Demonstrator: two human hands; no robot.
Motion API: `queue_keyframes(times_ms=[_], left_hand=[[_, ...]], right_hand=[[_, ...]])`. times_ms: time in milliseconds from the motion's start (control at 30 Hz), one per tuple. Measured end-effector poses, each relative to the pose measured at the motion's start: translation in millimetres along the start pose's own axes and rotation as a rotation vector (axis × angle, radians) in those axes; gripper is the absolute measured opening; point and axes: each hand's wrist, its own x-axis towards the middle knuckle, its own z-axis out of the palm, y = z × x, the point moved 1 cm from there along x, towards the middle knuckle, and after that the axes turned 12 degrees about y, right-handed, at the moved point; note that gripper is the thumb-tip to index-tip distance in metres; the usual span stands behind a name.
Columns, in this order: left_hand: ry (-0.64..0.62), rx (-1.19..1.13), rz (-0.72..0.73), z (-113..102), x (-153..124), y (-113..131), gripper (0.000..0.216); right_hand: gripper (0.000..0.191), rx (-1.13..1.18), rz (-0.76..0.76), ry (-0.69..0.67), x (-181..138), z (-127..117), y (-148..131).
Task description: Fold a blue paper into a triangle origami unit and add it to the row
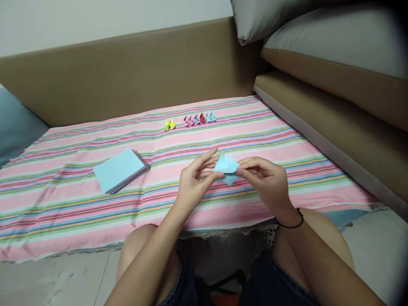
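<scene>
A folded light blue paper (227, 166) is held just above the striped cloth (79, 221), between both hands. My left hand (195, 178) pinches its left edge with thumb and fingers, the upper fingers stretched along the paper. My right hand (267, 180) pinches its right corner with the fingers curled. A stack of square papers (120, 171), light blue on top, lies on the cloth to the left of my hands.
A row of several small folded paper shapes (191, 120), yellow-green, pink, purple, red and blue, stands at the far side of the cloth. A brown padded wall (127, 72) rises behind; cushions (334, 85) are stacked at the right. My knees (140, 246) are below the cloth's front edge.
</scene>
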Motion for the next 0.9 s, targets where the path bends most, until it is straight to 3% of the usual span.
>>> queue_keyframes(times_ms=[133,333,433,667,900], left_hand=[[-0.054,0.089,0.065,-1.5,0.0,0.0,0.046],[-0.133,0.473,0.477,-3.0,-1.9,2.0,0.046],[-0.12,0.549,0.574,-2.2,-2.9,1.4,0.047],[-0.114,0.551,0.578,-2.3,-3.5,1.0,0.045],[-0.121,0.477,0.478,-2.6,-4.2,1.9,0.047]], right_hand=[[0.009,0.012,0.007,0.006,0.0,-0.2,0.8],[0.009,0.022,0.006,0.01,0.2,-1.0,2.5],[0.015,0.017,0.022,-0.015,0.0,-1.4,2.9],[0.023,-0.102,-0.083,-0.14,2.2,-1.8,-1.2],[0.011,-0.08,-0.043,-0.1,1.6,-2.2,-1.0]])
